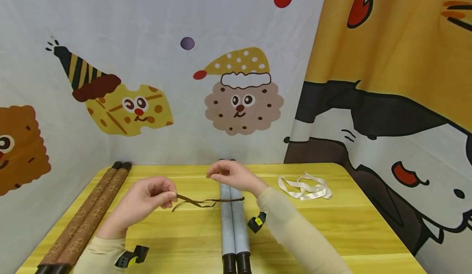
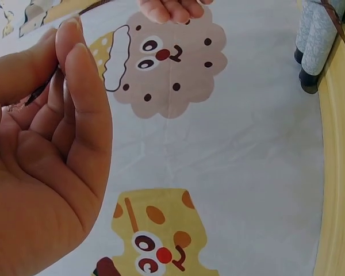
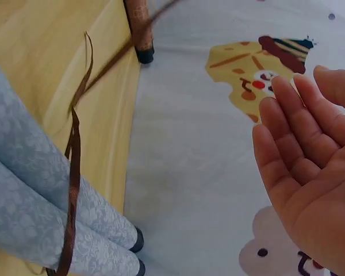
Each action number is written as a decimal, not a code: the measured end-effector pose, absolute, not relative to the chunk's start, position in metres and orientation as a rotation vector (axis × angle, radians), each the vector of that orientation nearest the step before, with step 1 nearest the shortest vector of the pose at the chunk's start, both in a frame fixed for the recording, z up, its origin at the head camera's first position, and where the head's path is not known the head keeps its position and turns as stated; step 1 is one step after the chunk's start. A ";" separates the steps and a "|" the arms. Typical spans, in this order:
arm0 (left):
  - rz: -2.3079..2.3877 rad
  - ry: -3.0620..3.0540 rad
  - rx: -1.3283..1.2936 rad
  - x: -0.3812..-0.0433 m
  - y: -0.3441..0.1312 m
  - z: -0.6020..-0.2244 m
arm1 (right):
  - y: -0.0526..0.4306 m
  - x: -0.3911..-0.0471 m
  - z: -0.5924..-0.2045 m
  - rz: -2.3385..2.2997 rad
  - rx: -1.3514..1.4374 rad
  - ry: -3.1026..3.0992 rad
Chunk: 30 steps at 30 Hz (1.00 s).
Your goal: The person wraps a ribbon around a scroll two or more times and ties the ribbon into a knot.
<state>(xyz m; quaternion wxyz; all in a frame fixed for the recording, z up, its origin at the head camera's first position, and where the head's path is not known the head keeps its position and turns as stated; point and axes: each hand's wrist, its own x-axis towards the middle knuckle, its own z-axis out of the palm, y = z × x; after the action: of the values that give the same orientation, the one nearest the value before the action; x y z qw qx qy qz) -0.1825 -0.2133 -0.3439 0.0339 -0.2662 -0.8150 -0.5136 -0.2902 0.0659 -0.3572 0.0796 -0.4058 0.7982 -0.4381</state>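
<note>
Well, left hand (image 1: 147, 198) pinched ribbon (image 3: 75, 172), partly lost in grip; right hand (image 1: 236, 176), fingers (image 3: 302, 118) loose, hid far stretch of blue rolls (image 1: 241, 225).

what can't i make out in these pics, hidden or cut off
Pinched part of the brown ribbon: head view, covered by the left hand.
Far stretch of the blue rolls: head view, behind the right hand.
Near ends of the blue rolls and brown rolls: head view, cut off by the bottom edge.
</note>
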 end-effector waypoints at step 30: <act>-1.624 -2.457 -0.778 -0.188 -0.192 -0.341 | 0.034 -0.253 -0.350 -1.314 -1.423 2.280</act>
<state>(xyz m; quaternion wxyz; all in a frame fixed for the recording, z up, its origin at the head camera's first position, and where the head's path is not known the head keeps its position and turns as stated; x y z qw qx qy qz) -0.1884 -0.1915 -0.3408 0.0478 -0.2550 -0.8057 -0.5324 -0.2530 0.0343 -0.3499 0.0749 -0.4745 0.7599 -0.4380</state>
